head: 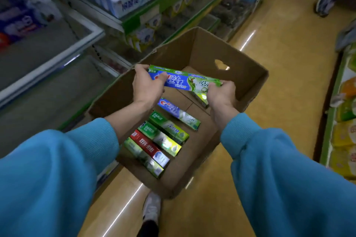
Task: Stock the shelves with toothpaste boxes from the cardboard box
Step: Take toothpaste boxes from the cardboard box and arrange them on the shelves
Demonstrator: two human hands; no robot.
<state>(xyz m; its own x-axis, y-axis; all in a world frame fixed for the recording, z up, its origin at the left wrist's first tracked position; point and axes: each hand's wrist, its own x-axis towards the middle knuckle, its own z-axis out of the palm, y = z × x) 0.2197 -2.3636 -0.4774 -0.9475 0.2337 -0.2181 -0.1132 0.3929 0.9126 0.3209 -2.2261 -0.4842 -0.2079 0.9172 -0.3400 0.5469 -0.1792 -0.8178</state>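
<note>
Both hands, left hand (pixel 147 86) and right hand (pixel 221 95), grip the toothpaste box (pixel 185 81) ends above the cardboard box (pixel 240 75).

An open brown cardboard box (pixel 202 52) stands on the floor beside the shelves (pixel 134 19). One blue-and-green Crest toothpaste box (pixel 185 81) is held level above it, a hand at each end. Five more boxes (blue, green, red) (pixel 163 132) lie flat side by side on its bottom.
</note>
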